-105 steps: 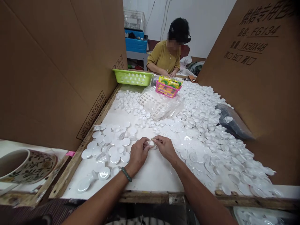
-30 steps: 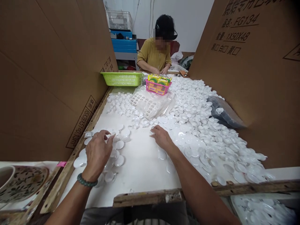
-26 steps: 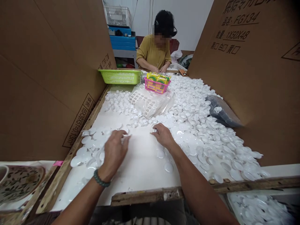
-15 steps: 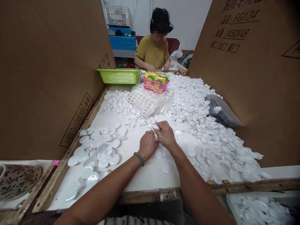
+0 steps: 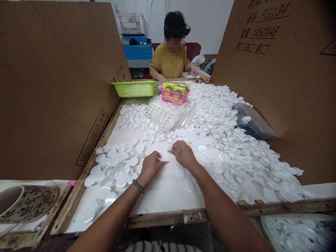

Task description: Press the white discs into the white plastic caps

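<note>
My left hand point(image 5: 151, 165), with a green bead bracelet at the wrist, rests on the white table top point(image 5: 157, 196), fingers curled and pinched on a small white part I can barely see. Close to its right, my right hand point(image 5: 183, 154) pinches another small white piece near its fingertips. The two hands sit a few centimetres apart. To the left lies a cluster of flat white plastic discs point(image 5: 115, 168). A large heap of white plastic discs point(image 5: 231, 147) spreads across the right side of the table.
Tall cardboard walls point(image 5: 52, 87) stand on both sides. Farther back are a clear bag of small parts point(image 5: 168, 115), a pink basket point(image 5: 174, 96) and a green basket point(image 5: 135, 88). A person in a yellow top point(image 5: 170, 63) works at the far end. A patterned mug point(image 5: 23, 203) sits at the left.
My left hand went out to the disc cluster at the left, came back to meet my right hand, and has now drawn slightly apart from it.
</note>
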Tool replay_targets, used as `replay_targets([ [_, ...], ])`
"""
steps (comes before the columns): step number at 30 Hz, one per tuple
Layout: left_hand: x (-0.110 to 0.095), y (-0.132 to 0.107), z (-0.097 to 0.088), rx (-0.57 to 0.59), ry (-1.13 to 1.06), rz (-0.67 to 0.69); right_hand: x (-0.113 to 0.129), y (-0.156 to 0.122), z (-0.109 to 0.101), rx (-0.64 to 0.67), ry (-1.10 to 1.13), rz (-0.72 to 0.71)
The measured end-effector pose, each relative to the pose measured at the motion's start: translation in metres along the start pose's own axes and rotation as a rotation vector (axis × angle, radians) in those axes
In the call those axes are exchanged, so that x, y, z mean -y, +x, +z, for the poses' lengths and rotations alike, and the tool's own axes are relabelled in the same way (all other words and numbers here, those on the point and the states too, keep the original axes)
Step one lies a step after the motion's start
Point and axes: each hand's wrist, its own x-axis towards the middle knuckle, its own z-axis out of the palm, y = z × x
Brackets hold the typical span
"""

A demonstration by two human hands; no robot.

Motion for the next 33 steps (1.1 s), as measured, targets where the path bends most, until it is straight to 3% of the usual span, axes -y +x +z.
replay_targets([
  [3, 0.003, -0.013, 0.002, -0.119, 0.126, 0.143, 0.003, -0.004, 0.003, 0.066, 0.026, -0.010],
  [6, 0.009, -0.021, 0.008, -0.128, 0.101, 0.240, 0.009, -0.009, 0.005, 0.149, 0.056, -0.052],
  [12, 0.022, -0.021, 0.018, -0.158, 0.036, 0.267, 0.020, -0.014, 0.010, 0.303, -0.048, -0.130],
  [18, 0.025, -0.019, 0.022, -0.194, 0.039, 0.271, 0.029, -0.015, 0.016, 0.330, -0.249, -0.265],
  [22, 0.025, -0.019, 0.023, -0.197, 0.039, 0.269, 0.030, -0.017, 0.019, 0.313, -0.263, -0.286],
  [25, 0.025, -0.020, 0.020, -0.203, 0.034, 0.310, 0.027, -0.018, 0.019, 0.285, -0.098, -0.185],
  [29, 0.019, -0.023, 0.010, -0.172, -0.030, 0.343, 0.022, -0.015, 0.018, 0.230, 0.245, 0.124],
  [31, 0.015, -0.023, 0.005, -0.150, -0.090, 0.280, 0.022, -0.013, 0.016, 0.224, 0.338, 0.237],
  [33, 0.010, -0.021, 0.003, -0.135, -0.148, 0.163, 0.023, -0.012, 0.013, 0.214, 0.363, 0.261],
])
